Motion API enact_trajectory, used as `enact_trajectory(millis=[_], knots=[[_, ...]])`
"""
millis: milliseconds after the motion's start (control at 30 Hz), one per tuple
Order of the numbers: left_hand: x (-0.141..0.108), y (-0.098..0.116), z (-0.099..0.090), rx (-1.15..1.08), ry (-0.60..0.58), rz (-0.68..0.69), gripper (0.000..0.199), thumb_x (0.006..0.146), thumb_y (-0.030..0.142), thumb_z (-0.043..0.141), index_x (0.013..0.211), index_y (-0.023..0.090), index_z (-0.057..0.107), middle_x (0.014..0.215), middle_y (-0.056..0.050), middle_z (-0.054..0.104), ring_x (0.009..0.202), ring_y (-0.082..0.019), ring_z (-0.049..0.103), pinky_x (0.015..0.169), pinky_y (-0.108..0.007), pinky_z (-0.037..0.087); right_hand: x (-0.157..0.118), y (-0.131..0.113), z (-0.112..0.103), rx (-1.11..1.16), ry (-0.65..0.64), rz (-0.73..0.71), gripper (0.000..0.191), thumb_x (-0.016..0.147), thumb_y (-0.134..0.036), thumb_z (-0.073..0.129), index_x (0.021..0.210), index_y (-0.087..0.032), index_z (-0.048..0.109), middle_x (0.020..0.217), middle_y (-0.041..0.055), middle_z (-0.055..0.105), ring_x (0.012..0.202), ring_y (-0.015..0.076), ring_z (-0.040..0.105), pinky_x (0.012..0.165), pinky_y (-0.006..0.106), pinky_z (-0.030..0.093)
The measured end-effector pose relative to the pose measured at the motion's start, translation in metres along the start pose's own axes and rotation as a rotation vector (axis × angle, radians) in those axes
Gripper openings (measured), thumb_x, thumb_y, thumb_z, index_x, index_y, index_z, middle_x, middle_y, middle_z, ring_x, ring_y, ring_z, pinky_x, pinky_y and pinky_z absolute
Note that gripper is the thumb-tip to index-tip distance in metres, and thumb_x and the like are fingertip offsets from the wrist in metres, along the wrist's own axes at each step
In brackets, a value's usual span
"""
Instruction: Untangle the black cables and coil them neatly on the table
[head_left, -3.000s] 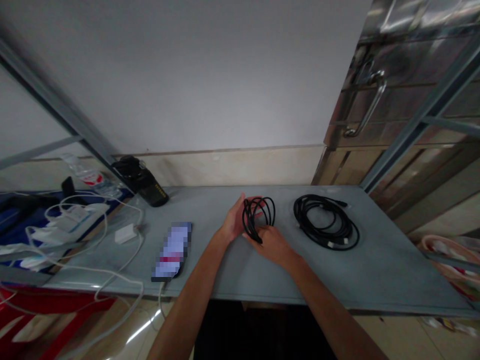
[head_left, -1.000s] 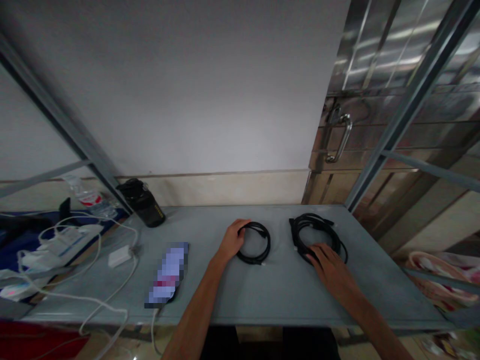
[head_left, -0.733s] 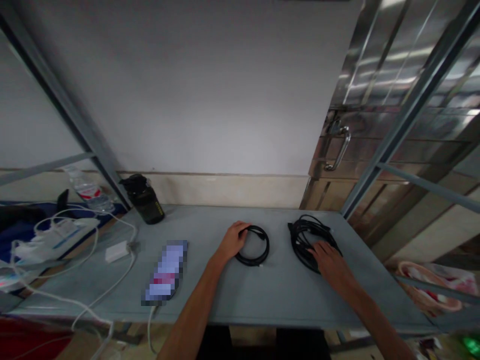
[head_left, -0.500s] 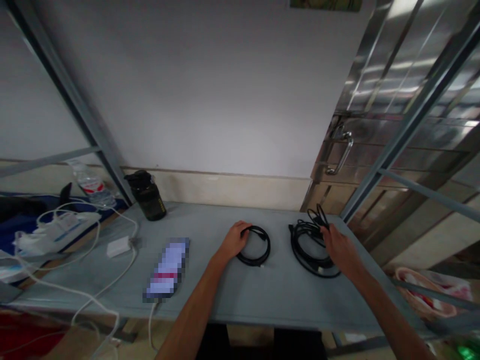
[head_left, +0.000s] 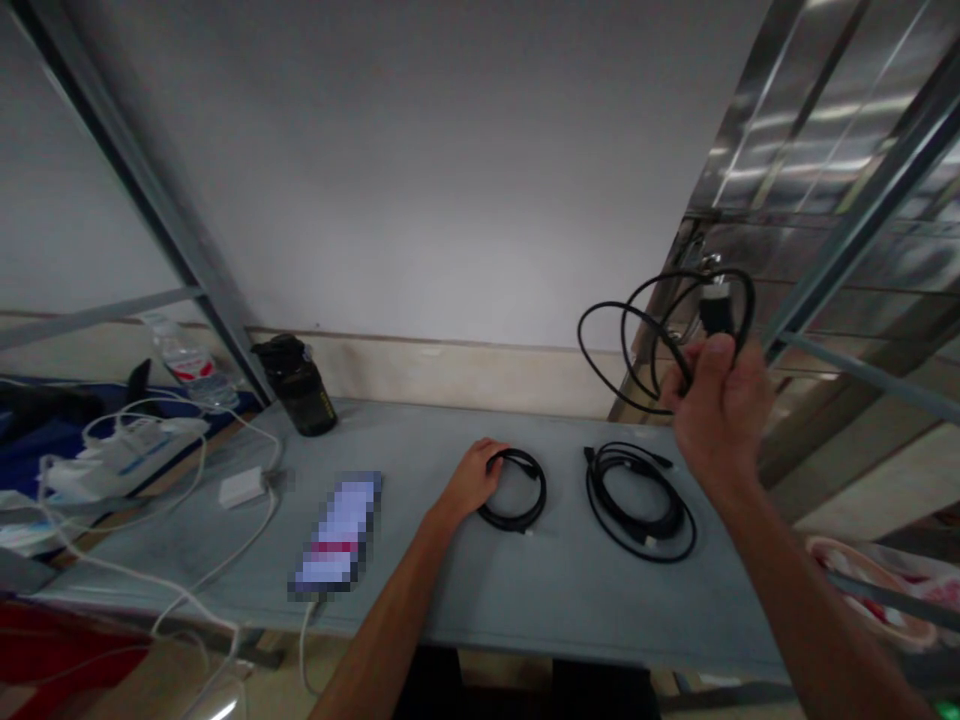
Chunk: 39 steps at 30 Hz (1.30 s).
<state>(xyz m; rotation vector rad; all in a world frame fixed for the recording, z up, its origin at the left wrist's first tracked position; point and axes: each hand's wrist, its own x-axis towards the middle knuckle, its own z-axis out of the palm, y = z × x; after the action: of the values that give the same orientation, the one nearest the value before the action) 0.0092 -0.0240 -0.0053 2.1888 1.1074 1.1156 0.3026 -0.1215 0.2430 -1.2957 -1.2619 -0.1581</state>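
Note:
My right hand is raised over the table's right end, its fingers closed round a looped black cable. The thick black plug of that cable points up above my thumb, with a pale metal tip. On the table below lies a larger black cable coil, apart from the hand. At the table's middle my left hand has its fingers closed on the left edge of a small black cable coil, which lies flat. My left fingertips are partly hidden.
The grey table stands against a wall. Left are a lit, blurred phone on a white cord, a white charger, a dark bottle, a clear bottle and a power strip. Metal posts frame the sides; a pink basket stands right.
My right hand has lifted one looped cable up off the larger coil, which stays on the table. My left hand remains at the small coil. The view has shifted slightly.

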Motion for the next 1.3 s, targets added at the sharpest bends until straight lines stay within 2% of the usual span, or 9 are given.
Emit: enact_trajectory(millis=[67, 167, 300, 433, 600, 767, 1000, 1133, 1300], knots=[[-0.001, 0.001, -0.001, -0.006, 0.005, -0.001, 0.035, 0.105, 0.018, 0.059, 0.132, 0.022, 0.08, 0.128, -0.014, 0.08, 0.123, -0.03, 0.074, 0.12, -0.055, 0.056, -0.017, -0.007, 0.025, 0.117, -0.037, -0.01, 0.059, 0.115, -0.077, 0.03, 0.101, -0.024, 0.053, 0.074, 0.001, 0.063, 0.051, 0.0146, 0.055, 0.05, 0.029, 0.043], [-0.001, 0.002, 0.0, -0.019, 0.037, -0.008, 0.034, 0.106, 0.022, 0.06, 0.135, 0.021, 0.077, 0.13, -0.015, 0.078, 0.125, -0.03, 0.073, 0.119, -0.055, 0.057, -0.055, 0.004, 0.07, 0.14, -0.197, -0.009, 0.057, 0.116, -0.075, 0.026, 0.099, -0.027, 0.05, 0.079, 0.0057, 0.07, 0.06, 0.0201, 0.065, 0.058, 0.033, 0.051], [-0.001, 0.003, -0.001, -0.02, 0.044, -0.014, 0.034, 0.106, 0.022, 0.06, 0.137, 0.021, 0.073, 0.133, -0.016, 0.078, 0.126, -0.031, 0.073, 0.117, -0.054, 0.057, -0.114, 0.038, 0.123, 0.109, -0.418, -0.055, 0.05, 0.117, -0.065, 0.025, 0.1, -0.027, 0.051, 0.082, 0.0091, 0.076, 0.074, 0.0271, 0.077, 0.068, 0.035, 0.056], [-0.001, 0.01, -0.005, -0.101, 0.045, -0.046, 0.029, 0.104, 0.021, 0.06, 0.13, 0.021, 0.073, 0.13, -0.016, 0.079, 0.124, -0.032, 0.074, 0.115, -0.053, 0.057, -0.163, 0.074, 0.153, 0.082, -0.675, -0.09, 0.042, 0.118, -0.052, 0.024, 0.105, -0.025, 0.053, 0.085, 0.0127, 0.081, 0.077, 0.0293, 0.082, 0.064, 0.033, 0.053], [0.003, 0.023, -0.01, -0.074, 0.009, -0.081, 0.014, 0.102, 0.019, 0.059, 0.109, 0.022, 0.072, 0.115, -0.014, 0.079, 0.112, -0.032, 0.074, 0.107, -0.051, 0.058, -0.188, 0.098, 0.161, 0.08, -0.756, -0.118, 0.044, 0.121, -0.05, 0.025, 0.116, -0.02, 0.056, 0.084, 0.0118, 0.08, 0.074, 0.0296, 0.082, 0.061, 0.033, 0.048], [0.004, 0.032, -0.01, -0.026, 0.013, -0.002, 0.02, 0.099, 0.018, 0.063, 0.115, 0.024, 0.073, 0.123, -0.015, 0.076, 0.126, -0.035, 0.069, 0.115, -0.055, 0.055, -0.183, 0.099, 0.157, 0.087, -0.764, -0.073, 0.04, 0.123, -0.046, 0.026, 0.118, -0.021, 0.057, 0.088, 0.0097, 0.08, 0.079, 0.0262, 0.082, 0.065, 0.031, 0.048], [0.0, 0.04, -0.012, 0.043, -0.001, 0.13, 0.033, 0.093, 0.021, 0.07, 0.126, 0.022, 0.075, 0.124, -0.016, 0.076, 0.124, -0.038, 0.067, 0.117, -0.059, 0.054, -0.181, 0.097, 0.159, 0.064, -0.782, -0.125, 0.041, 0.124, -0.048, 0.025, 0.119, -0.02, 0.055, 0.095, 0.0106, 0.081, 0.084, 0.0262, 0.082, 0.066, 0.032, 0.047], [-0.001, 0.045, -0.017, 0.059, -0.041, 0.197, 0.02, 0.102, 0.027, 0.064, 0.118, 0.02, 0.074, 0.121, -0.016, 0.076, 0.117, -0.034, 0.067, 0.108, -0.054, 0.057, -0.18, 0.099, 0.161, 0.086, -0.754, -0.135, 0.043, 0.124, -0.051, 0.025, 0.117, -0.021, 0.055, 0.086, 0.0093, 0.079, 0.078, 0.0277, 0.081, 0.063, 0.033, 0.045], [-0.002, 0.048, -0.017, -0.067, -0.031, 0.107, 0.026, 0.111, 0.04, 0.062, 0.118, 0.019, 0.076, 0.118, -0.014, 0.08, 0.109, -0.03, 0.072, 0.099, -0.046, 0.057, -0.181, 0.105, 0.164, 0.112, -0.717, -0.138, 0.045, 0.123, -0.053, 0.025, 0.118, -0.021, 0.056, 0.086, 0.0108, 0.08, 0.077, 0.0302, 0.081, 0.063, 0.035, 0.046]])
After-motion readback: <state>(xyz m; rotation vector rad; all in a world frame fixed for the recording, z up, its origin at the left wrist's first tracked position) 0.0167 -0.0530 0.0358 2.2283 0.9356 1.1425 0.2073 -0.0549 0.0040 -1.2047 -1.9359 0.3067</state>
